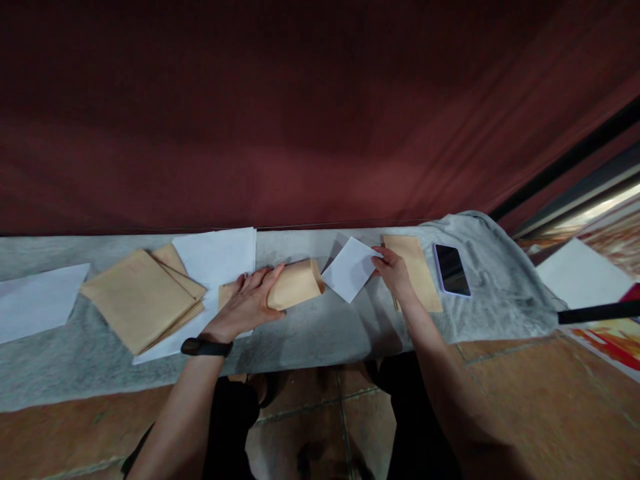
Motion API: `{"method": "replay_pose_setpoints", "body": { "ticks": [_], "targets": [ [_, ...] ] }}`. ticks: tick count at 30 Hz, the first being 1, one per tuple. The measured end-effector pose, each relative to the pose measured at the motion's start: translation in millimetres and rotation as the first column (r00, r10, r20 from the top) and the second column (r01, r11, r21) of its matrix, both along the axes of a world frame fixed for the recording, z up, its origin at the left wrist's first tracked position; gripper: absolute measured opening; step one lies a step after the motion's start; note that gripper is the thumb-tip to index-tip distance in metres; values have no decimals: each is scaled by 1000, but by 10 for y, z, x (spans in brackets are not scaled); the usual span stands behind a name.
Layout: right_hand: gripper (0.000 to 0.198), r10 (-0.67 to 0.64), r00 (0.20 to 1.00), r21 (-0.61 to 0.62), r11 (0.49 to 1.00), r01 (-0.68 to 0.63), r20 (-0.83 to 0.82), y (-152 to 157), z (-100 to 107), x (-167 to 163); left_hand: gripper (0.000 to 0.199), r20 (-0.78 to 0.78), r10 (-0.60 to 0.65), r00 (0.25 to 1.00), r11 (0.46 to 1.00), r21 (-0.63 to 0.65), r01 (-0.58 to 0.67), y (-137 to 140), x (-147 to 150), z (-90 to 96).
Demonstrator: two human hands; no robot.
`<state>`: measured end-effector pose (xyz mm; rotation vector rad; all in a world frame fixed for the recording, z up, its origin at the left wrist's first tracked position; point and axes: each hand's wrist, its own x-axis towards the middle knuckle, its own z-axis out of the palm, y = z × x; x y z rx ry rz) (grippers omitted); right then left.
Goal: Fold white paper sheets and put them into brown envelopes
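My left hand [255, 297] grips a brown paper envelope [297, 283], fingers along its upper side and thumb at the lower edge. The envelope bulges, and its mouth gapes toward the right. Pinched at its right corner by my right hand [391, 270] is a folded white sheet of paper [349, 268]. The sheet's left corner is right by the envelope's mouth; whether it touches cannot be made out. Under and beside my right wrist lies a second brown envelope [417, 273].
Brown envelopes [143, 293] are piled on the left, overlapping white sheets [220, 250]. Another white sheet [40, 300] lies farther left. A phone [453, 270] rests at the right on the grey cloth [320, 340]. Behind the narrow surface hangs a dark red cloth [320, 133].
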<state>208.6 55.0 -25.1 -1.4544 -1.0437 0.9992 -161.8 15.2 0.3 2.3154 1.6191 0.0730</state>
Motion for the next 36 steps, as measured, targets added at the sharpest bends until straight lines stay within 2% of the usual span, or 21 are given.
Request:
{"method": "replay_pose_setpoints", "body": {
  "ticks": [3, 5, 10, 15, 20, 25, 27, 31, 36],
  "targets": [
    [28, -32, 999, 9, 999, 32, -7, -6, 31, 37, 111, 1, -2, 1000, 1000, 8, 2, 3, 5, -10],
    [24, -54, 996, 8, 998, 55, -69, -10, 65, 58, 111, 6, -5, 1000, 1000, 16, 5, 7, 4, -18],
    [27, -162, 931, 20, 984, 178, -328, -58, 147, 40, 111, 37, 8, 999, 999, 38, -9, 31, -1, -37],
    [30, -155, 902, 10, 985, 174, -404, -182, 132, -220, 114, 47, 30, 998, 994, 102, -35, 53, 38, -27],
    [29, -109, 907, 80, 985, 154, -406, -258, 94, -476, 116, 39, 53, 998, 993, 99, -57, 68, 78, -26],
    [27, 5, 940, 115, 993, 37, -342, -247, 121, -404, 117, 17, 136, 991, 983, 121, -137, 96, 34, -58],
    [25, 44, 957, 96, 995, -17, -286, -232, 115, -333, 118, 6, 147, 989, 979, 140, -147, 101, 17, -65],
    [19, 54, 977, 16, 999, -52, -206, -194, 72, -227, 121, 1, 71, 997, 977, 203, -70, 100, 13, -76],
    [9, 85, 972, -48, 994, -97, -221, -172, 60, -156, 119, -12, 91, 996, 961, 262, -85, 110, 19, -102]
  ]
}}
